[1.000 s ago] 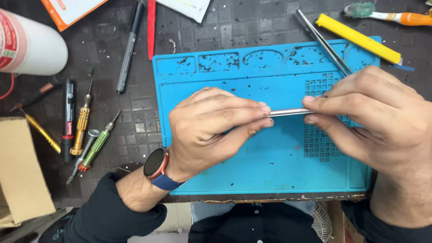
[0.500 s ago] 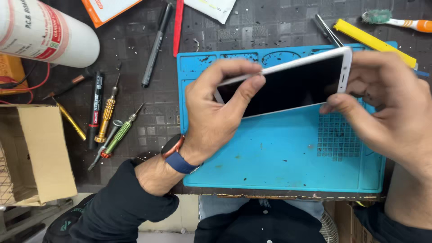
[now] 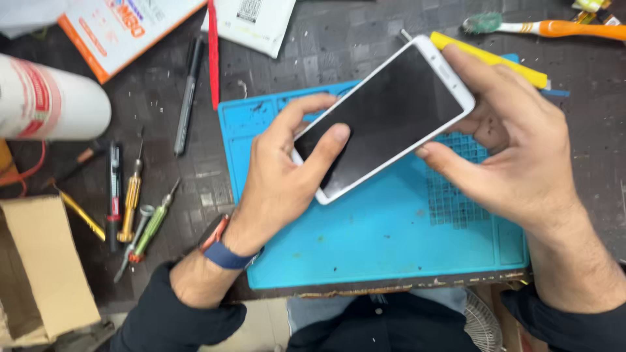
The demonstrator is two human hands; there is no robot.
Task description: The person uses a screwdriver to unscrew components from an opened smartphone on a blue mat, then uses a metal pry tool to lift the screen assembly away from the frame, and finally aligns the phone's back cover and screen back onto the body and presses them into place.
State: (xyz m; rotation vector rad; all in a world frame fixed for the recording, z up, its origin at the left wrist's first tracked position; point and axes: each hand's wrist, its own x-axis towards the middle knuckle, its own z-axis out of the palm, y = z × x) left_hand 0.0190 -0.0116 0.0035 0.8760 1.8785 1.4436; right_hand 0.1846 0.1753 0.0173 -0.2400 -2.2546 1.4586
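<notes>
A white-framed smartphone [image 3: 385, 120] with a dark, unlit screen is held face up between both hands, slanted so that its upper end points to the far right and its lower end sits nearer the person, raised over the blue work mat [image 3: 365, 254] rather than lying on it. The left hand [image 3: 287, 176] grips the phone's lower end: the thumb lies flat across the glass near the bottom corner, the forefinger curls over the left edge, and the remaining fingers are tucked under the body, out of sight. The right hand [image 3: 515, 150] clasps the upper end from the right side, its fingers laid along the top right edge and its thumb pressed against the lower long edge near the middle, so the phone spans the gap from one hand to the other. A blue strap circles the left wrist. The mat rests on a dark, scuffed bench [image 3: 332, 45]. A yellow plastic pry stick [image 3: 502, 62] lies just behind the phone's top corner, and a toothbrush [image 3: 541, 27] with an orange handle sits farther back. To the left of the mat, well apart from the hands, lie several small screwdrivers [image 3: 134, 202], a dark pen [image 3: 189, 91], a red pen [image 3: 212, 52], a white cylinder [image 3: 52, 107] and a cardboard box [image 3: 45, 267].
</notes>
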